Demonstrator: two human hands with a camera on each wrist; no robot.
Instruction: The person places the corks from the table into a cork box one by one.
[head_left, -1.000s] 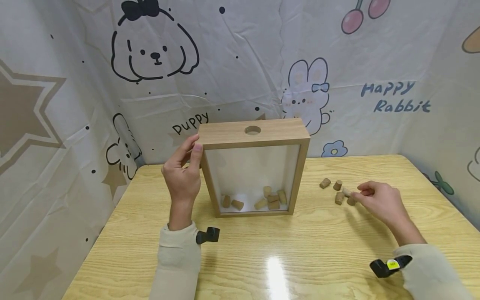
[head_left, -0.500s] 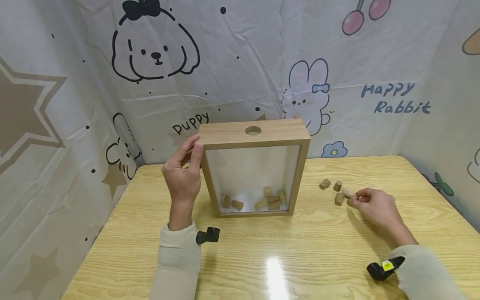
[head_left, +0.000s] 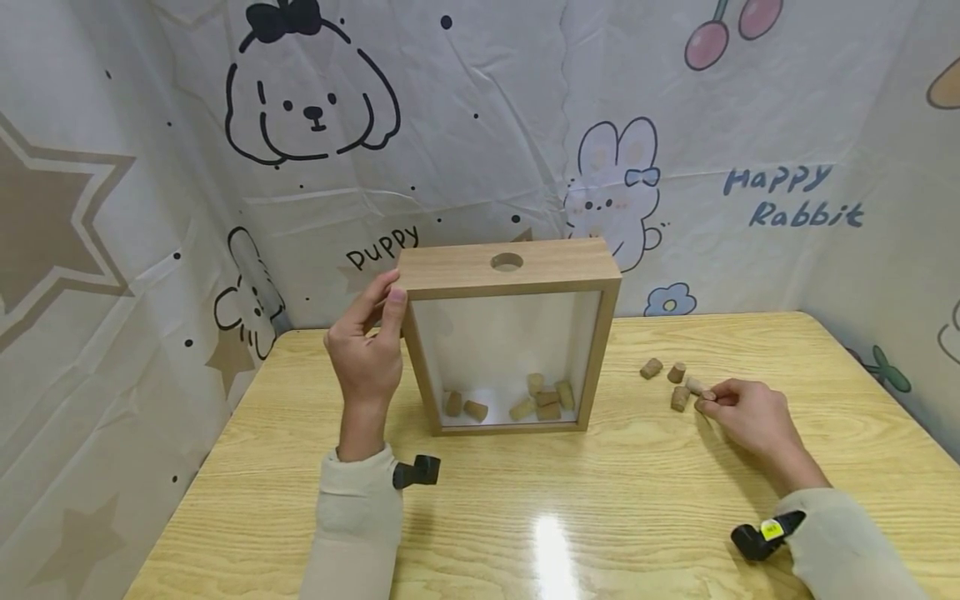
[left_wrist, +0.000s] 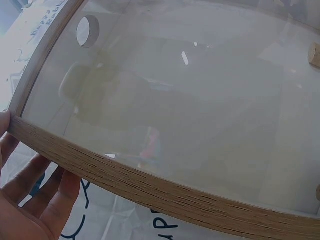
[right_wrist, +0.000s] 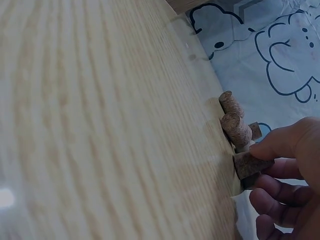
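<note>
A wooden shadow box (head_left: 450,271) with a clear front and a round hole in its top stands upright on the table. My left hand (head_left: 365,354) grips its upper left corner, thumb on the front edge; in the left wrist view the fingers (left_wrist: 65,195) reach round the wooden side. Over on the right, my right hand (head_left: 753,421) pinches a cork (right_wrist: 250,165) between thumb and fingers, low at the tabletop. Beside it lie several loose corks, among them a tilted one (head_left: 651,368), an upright one (head_left: 677,372) and a darker one (head_left: 679,398).
Inside the box, several corks lie on the bottom: a pair at the left, including one cork (head_left: 476,410), and a cluster with another cork (head_left: 548,412) at the right. A printed cloth (head_left: 480,150) hangs behind the wood-grain table (head_left: 480,517).
My right hand has shifted slightly left and closed its fingertips on a cork at the near side of the loose group. The left hand and the box have stayed put.
</note>
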